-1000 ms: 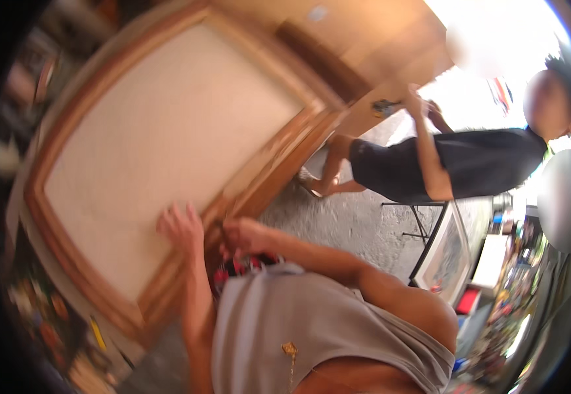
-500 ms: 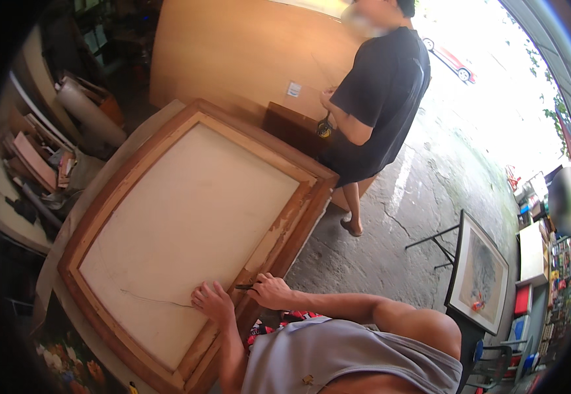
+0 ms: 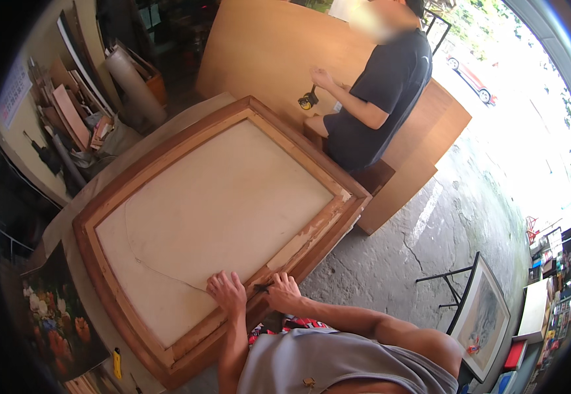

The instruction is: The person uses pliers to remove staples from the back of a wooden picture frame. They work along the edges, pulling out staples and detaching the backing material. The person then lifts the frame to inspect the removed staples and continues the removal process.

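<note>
Wooden frame lying flat on the covered table in front of you, both hands at its near side.
Your left hand rests with fingers bent on the pale panel inside the frame, fingertips at the end of a thin wire; whether they pinch it, you cannot tell. Your right hand grasps a small dark tool over the near rail, just beside the left. A yellow cutter lies near the frame's left corner, beside a floral picture.
</note>
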